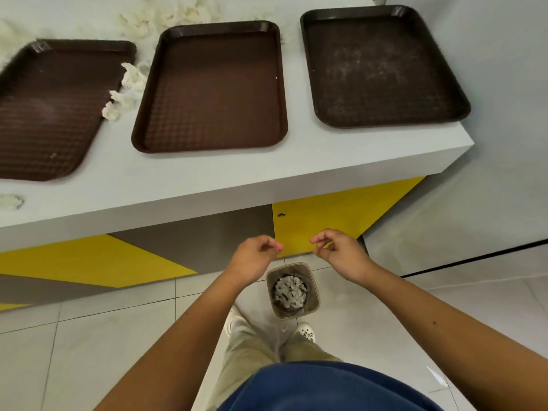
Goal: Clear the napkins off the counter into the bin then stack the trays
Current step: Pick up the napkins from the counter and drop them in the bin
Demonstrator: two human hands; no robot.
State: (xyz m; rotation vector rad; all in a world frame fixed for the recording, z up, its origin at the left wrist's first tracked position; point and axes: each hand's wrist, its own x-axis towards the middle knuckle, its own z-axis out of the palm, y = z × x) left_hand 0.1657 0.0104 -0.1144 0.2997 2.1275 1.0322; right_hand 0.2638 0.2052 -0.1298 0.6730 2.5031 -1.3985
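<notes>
**Operator:** Where are my hands?

**Spotter:** Both hang over the bin [315, 295], which stands on the floor [89, 336] just in front of the cabinet under the surface [207, 173]; your left hand [255, 256] is above the bin's far left corner; your right hand [341, 253] is above and right of its far right corner; the two are near each other, not touching.

**Operator:** Am I holding anything?

**Spotter:** Nothing I can see; on each hand the fingers are loosely curled, thumb close to the fingertips, and no paper shows between them.

**Operator:** And the napkins?

**Spotter:** The binned napkins [290, 292] lie as a white heap inside the bin; the rest are on the surface; a clump [127, 90] sits in the gap between the left tray [50, 108] and the middle tray [212, 87], touching the left tray's right edge; the far napkins [166, 17] are strewn behind those two trays; one near napkin [10, 201] lies at the far left by the near edge, in front of the left tray.

**Operator:** The trays?

**Spotter:** Three brown trays lie flat in a row, each apart from the next; the right tray [382, 66] sits by the surface's right end, its floor flecked with pale specks; your shoes [307, 333] stand just near of the bin.
</notes>
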